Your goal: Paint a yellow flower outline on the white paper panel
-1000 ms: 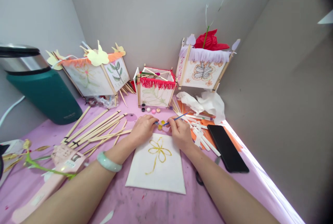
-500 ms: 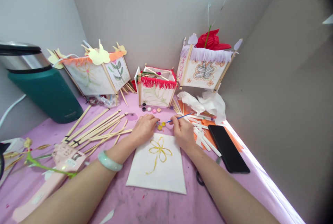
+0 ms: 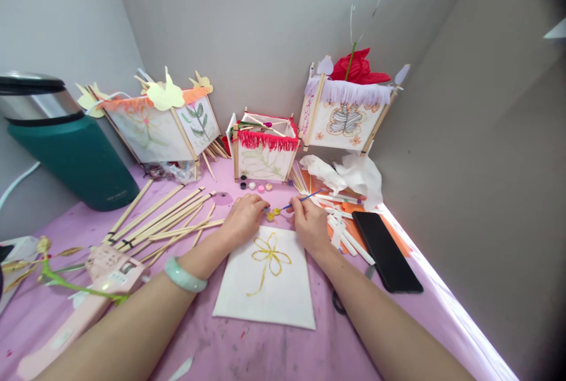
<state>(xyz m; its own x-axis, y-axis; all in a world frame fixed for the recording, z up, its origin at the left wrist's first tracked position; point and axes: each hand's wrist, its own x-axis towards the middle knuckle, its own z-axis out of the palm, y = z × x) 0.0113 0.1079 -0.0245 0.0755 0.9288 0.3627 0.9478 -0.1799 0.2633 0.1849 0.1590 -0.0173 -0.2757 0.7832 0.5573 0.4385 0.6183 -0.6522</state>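
Note:
Between my arms lies a white square panel (image 3: pixel 243 286) with a yellow outlined flower and curved stem. My right hand (image 3: pixel 308 222) is closed around a thin blue paintbrush (image 3: pixel 309 195), its tip at the small yellow paint pots (image 3: pixel 273 213) beyond the panel's top edge. My left hand (image 3: pixel 247 214), above the panel's upper left corner, has its fingers together at the left of these pots. Something small and bluish shows at its fingertips, too small to name. A pale green bangle (image 3: pixel 184 275) is on my left wrist.
Wooden sticks (image 3: pixel 168 222) and a pink glue gun (image 3: pixel 110 269) lie left, near a teal bottle (image 3: pixel 75 157). Three decorated lanterns (image 3: pixel 265 160) stand behind. At right are a black phone (image 3: pixel 387 251), white strips (image 3: pixel 349 239), crumpled tissue (image 3: pixel 360 177) and scissors (image 3: pixel 338 303).
The whole view has shifted slightly. Both hands, the paintbrush and the panel look nearly the same relative to one another.

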